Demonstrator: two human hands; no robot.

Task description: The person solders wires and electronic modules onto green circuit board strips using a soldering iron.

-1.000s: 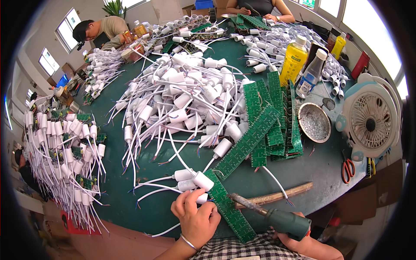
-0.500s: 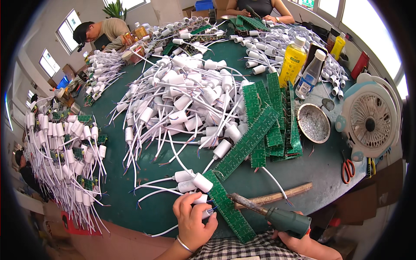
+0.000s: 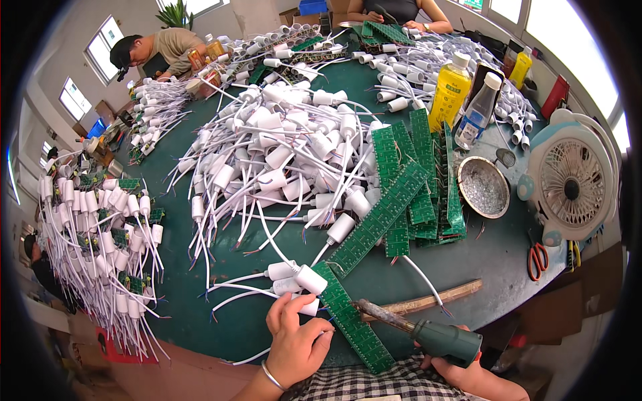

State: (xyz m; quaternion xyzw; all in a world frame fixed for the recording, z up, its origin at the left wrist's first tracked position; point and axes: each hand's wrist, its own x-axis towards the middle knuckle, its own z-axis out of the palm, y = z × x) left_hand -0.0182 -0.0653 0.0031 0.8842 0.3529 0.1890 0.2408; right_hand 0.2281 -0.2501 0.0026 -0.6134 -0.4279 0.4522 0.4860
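My right hand (image 3: 447, 371) is wrapped round the green handle of a soldering iron (image 3: 441, 341). Its metal tip points left, close over a long green circuit board (image 3: 358, 327) lying near the table's front edge. Beside that board's left edge, my left hand (image 3: 294, 341) has thumb and index finger pinched together; what is between them is hidden. Its upper fingers reach a white lamp holder (image 3: 307, 305). Another white lamp holder (image 3: 311, 279) rests against the board's upper end, with more holders and their white cords to the left.
A big heap of corded lamp holders (image 3: 274, 147) covers the middle. Green boards (image 3: 421, 194) are stacked right of it. Nearby are a wooden strip (image 3: 435, 299), a metal bowl (image 3: 483, 188), scissors (image 3: 537, 260), a fan (image 3: 572, 184) and bottles (image 3: 449, 93). Two people sit across the table.
My left hand has shifted slightly down and left, its thumb and index finger closing together. The lamp holder that showed beside them is now covered. The soldering iron has barely moved.
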